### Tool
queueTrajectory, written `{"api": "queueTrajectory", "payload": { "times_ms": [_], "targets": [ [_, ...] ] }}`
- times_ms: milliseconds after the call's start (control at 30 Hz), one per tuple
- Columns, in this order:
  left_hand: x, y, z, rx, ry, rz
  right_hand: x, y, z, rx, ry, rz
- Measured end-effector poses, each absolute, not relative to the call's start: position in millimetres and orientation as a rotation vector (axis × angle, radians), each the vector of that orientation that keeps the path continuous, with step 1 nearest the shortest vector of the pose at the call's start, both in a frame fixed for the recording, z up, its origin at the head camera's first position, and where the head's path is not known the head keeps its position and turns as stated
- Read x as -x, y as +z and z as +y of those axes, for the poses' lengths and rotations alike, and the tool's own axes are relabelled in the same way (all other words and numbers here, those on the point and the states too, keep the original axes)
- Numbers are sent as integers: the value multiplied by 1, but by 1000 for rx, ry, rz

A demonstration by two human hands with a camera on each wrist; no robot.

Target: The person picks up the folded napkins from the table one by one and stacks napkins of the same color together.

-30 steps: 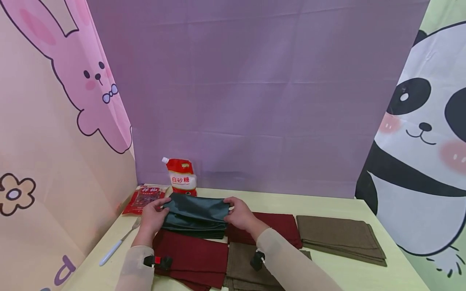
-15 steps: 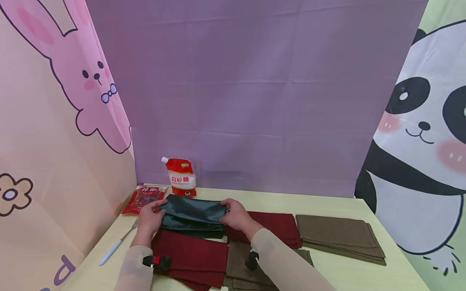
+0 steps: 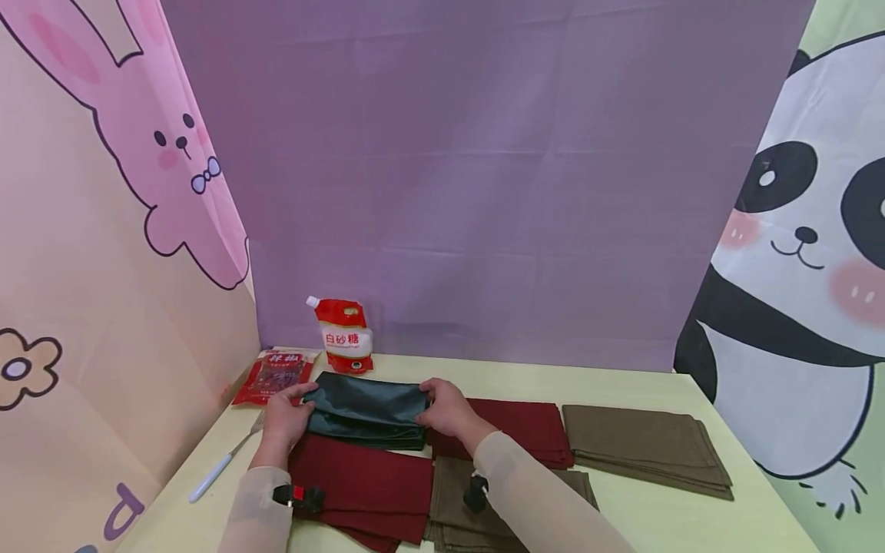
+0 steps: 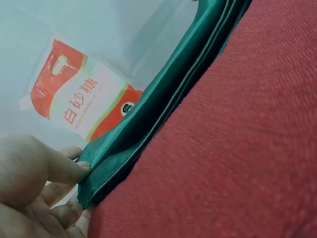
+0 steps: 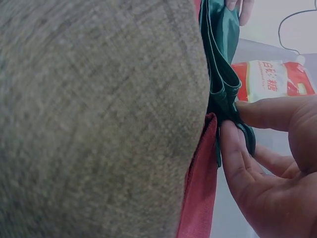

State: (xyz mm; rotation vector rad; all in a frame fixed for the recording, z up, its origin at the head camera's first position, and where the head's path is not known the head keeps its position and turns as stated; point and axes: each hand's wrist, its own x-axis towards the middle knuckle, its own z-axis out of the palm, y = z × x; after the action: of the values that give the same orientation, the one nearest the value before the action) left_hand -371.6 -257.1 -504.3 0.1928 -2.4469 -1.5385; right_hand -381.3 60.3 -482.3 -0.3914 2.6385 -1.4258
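1. Head view: the folded green cloth (image 3: 369, 401) lies left of centre in the lower half of the frame, just behind the front red cloth (image 3: 366, 484); the left hand (image 3: 285, 415) pinches its left edge, the right hand (image 3: 448, 413) its right edge; over the last second hands and cloth have edged slightly leftward, then almost stopped; I judge this a small adjustment of position, the hold being kept; the back red cloth (image 3: 515, 426) and right brown cloth (image 3: 643, 442) lie to its right on the surface (image 3: 691, 530); a sugar pouch (image 3: 346, 338) stands behind it.
2. Left wrist view: at lower left the fingers are nearly closed, only the green corner between them, thumb on top; the cloth runs diagonally to the top of the frame.
3. Right wrist view: at right, thumb and fingers close on the green edge; its folds gape at upper centre; whether its underside is lifted, I cannot tell.
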Motion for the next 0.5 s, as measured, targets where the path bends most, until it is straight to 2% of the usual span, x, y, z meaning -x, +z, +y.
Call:
{"api": "queueTrajectory", "payload": {
  "times_ms": [500],
  "targets": [
    [375,-511,-258,-183,-1410,-2524,383,-482,61,417,-1305,2740]
  ]
}}
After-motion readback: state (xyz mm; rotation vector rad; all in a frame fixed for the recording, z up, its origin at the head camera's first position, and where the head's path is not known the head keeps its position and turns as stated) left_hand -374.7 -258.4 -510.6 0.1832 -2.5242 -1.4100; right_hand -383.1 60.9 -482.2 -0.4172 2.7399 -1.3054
